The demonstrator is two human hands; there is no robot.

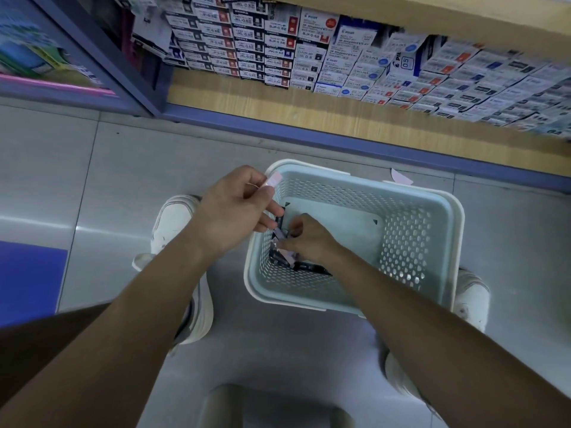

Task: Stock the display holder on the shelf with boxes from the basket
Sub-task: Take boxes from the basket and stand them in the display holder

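A pale green perforated basket stands on the floor between my feet. A few small dark and pale boxes lie at its near left corner. My right hand reaches down into the basket, its fingers curled around one of those boxes. Above the basket's left rim, my left hand grips a slim box, whose pale end sticks out past the fingers and whose dark end shows below them. The wooden shelf above carries rows of stacked pen boxes. I cannot make out the display holder.
A blue-framed cabinet stands at the left of the shelf. A blue kick strip runs along the shelf's base. My white shoes flank the basket on the grey tiled floor. A small paper scrap lies behind the basket.
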